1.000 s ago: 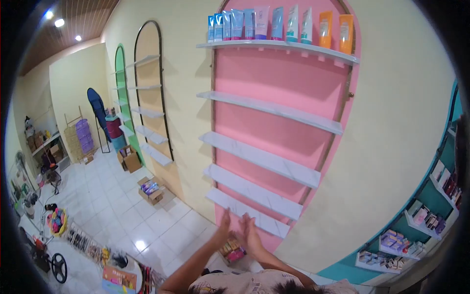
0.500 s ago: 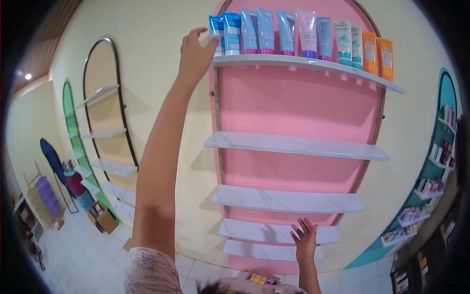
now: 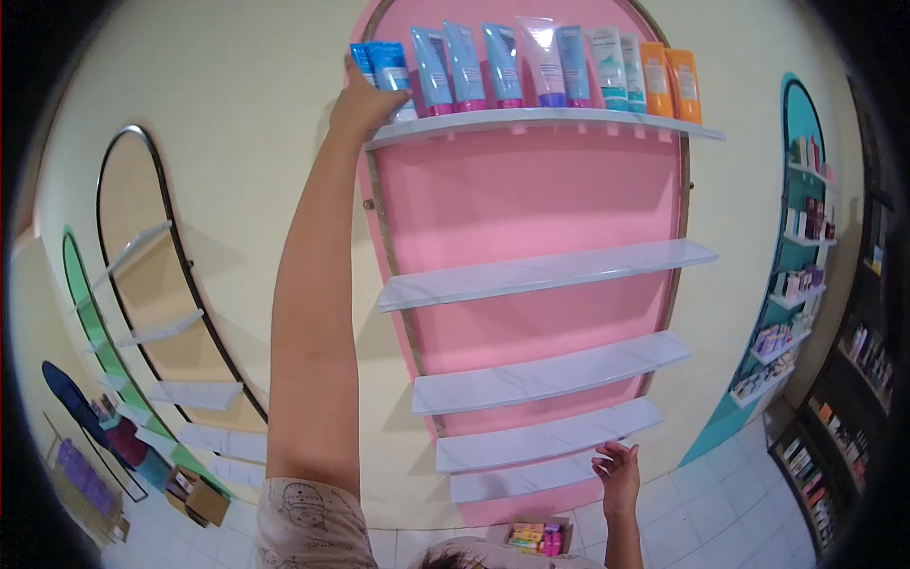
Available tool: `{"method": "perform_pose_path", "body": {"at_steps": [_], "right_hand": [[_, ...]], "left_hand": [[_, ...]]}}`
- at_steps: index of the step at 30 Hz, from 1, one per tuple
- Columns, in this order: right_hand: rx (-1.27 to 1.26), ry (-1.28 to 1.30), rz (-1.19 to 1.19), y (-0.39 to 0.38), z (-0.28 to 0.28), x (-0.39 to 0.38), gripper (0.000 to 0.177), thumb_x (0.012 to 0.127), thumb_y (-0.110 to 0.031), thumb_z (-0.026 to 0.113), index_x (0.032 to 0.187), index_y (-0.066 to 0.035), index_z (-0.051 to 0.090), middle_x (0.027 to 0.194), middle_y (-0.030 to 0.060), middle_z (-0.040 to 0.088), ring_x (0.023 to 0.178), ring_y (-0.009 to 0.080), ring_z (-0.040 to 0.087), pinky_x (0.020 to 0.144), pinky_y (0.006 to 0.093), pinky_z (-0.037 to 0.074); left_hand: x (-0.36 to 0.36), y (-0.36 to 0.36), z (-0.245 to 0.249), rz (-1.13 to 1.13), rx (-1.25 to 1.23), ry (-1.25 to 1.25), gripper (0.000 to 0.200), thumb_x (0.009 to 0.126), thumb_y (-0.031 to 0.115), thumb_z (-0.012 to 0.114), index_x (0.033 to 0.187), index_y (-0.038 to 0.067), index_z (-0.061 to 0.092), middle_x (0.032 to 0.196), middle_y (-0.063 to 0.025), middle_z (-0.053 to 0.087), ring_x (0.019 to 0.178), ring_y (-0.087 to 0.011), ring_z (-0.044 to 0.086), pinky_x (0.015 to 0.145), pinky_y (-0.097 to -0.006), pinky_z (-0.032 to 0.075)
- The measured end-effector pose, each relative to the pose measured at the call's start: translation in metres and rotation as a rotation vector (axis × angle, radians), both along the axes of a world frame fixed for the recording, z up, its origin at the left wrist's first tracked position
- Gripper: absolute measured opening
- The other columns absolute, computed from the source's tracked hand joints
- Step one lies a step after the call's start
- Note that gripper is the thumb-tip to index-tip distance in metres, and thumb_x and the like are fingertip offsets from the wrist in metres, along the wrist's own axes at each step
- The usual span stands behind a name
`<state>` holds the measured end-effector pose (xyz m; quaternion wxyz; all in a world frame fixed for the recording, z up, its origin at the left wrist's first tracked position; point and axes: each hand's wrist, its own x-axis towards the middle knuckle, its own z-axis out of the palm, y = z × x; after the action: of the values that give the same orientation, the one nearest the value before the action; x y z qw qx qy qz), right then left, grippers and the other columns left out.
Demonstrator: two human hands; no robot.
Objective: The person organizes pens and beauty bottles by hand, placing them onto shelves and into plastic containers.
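My left hand (image 3: pixel 364 106) is up at the left end of the top white shelf (image 3: pixel 559 116), its fingers and thumb closed around the blue tubes (image 3: pixel 390 76) there. Light blue tubes with pink caps (image 3: pixel 433 71), a lilac tube (image 3: pixel 541 62), white and teal tubes (image 3: pixel 608 66) and orange tubes (image 3: pixel 656 81) stand in a row to the right. Low down, my right hand (image 3: pixel 619 474) hangs before the lowest shelves with its fingers apart and slightly curled, holding nothing.
Lower white shelves (image 3: pixel 550 275) cross the pink panel (image 3: pixel 540 194). On the floor below sits a box of colourful packets (image 3: pixel 537 537). A stocked teal shelf unit (image 3: pixel 801 114) is at the right; an open cardboard box (image 3: pixel 196 495) and a beige arched panel (image 3: pixel 133 185) are at the left.
My left hand has closed on the blue tubes, which now lean closer together. The view has turned and tilted, and my right hand appears slightly lower and farther right.
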<state>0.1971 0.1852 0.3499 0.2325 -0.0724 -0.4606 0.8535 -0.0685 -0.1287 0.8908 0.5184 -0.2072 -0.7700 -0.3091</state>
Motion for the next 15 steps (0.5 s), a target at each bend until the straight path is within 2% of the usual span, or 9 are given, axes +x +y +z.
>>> {"method": "perform_pose_path", "body": {"at_steps": [3, 6, 9, 12, 15], "right_hand": [[-0.048, -0.013, -0.006, -0.008, -0.010, 0.005, 0.057, 0.096, -0.057, 0.032, 0.103, -0.006, 0.056, 0.094, 0.0084, 0.061, 0.083, 0.0190, 0.056, 0.080, 0.0353, 0.044], [-0.053, -0.052, 0.020, -0.014, -0.005, 0.010, 0.057, 0.096, -0.056, 0.032, 0.102, -0.005, 0.056, 0.093, 0.0089, 0.060, 0.082, 0.0189, 0.056, 0.079, 0.0351, 0.044], [-0.058, -0.093, 0.025, -0.012, -0.004, 0.015, 0.057, 0.097, -0.054, 0.032, 0.103, -0.003, 0.056, 0.093, 0.0101, 0.061, 0.081, 0.0187, 0.057, 0.079, 0.0346, 0.045], [-0.077, -0.052, 0.010, -0.006, -0.010, 0.015, 0.054, 0.098, -0.051, 0.034, 0.103, -0.002, 0.056, 0.094, 0.0106, 0.061, 0.082, 0.0183, 0.057, 0.080, 0.0342, 0.046], [-0.100, -0.004, -0.019, -0.010, -0.019, 0.010, 0.046, 0.098, -0.043, 0.038, 0.101, -0.001, 0.056, 0.093, 0.0096, 0.061, 0.083, 0.0177, 0.058, 0.080, 0.0333, 0.047]], "left_hand": [[-0.003, 0.003, 0.003, -0.027, 0.030, -0.064, 0.123, 0.064, 0.037, 0.075, 0.144, -0.002, -0.010, 0.112, -0.0298, 0.059, 0.098, -0.0380, 0.063, 0.084, -0.0386, 0.051], [0.015, 0.007, -0.001, -0.076, 0.059, -0.073, 0.122, 0.065, 0.037, 0.074, 0.144, -0.002, -0.011, 0.118, -0.0322, 0.054, 0.102, -0.0393, 0.061, 0.087, -0.0392, 0.051], [0.017, 0.002, 0.003, 0.102, 0.001, -0.074, 0.121, 0.066, 0.037, 0.074, 0.144, 0.000, -0.011, 0.123, -0.0345, 0.048, 0.105, -0.0424, 0.058, 0.090, -0.0416, 0.049], [0.022, -0.011, 0.000, 0.197, 0.026, 0.094, 0.117, 0.069, 0.040, 0.071, 0.146, 0.006, -0.010, 0.123, -0.0353, 0.046, 0.105, -0.0451, 0.056, 0.089, -0.0458, 0.048], [0.049, -0.025, -0.012, 0.298, 0.080, 0.292, 0.111, 0.073, 0.050, 0.068, 0.149, 0.013, -0.005, 0.118, -0.0347, 0.048, 0.101, -0.0463, 0.056, 0.086, -0.0492, 0.047]]}}
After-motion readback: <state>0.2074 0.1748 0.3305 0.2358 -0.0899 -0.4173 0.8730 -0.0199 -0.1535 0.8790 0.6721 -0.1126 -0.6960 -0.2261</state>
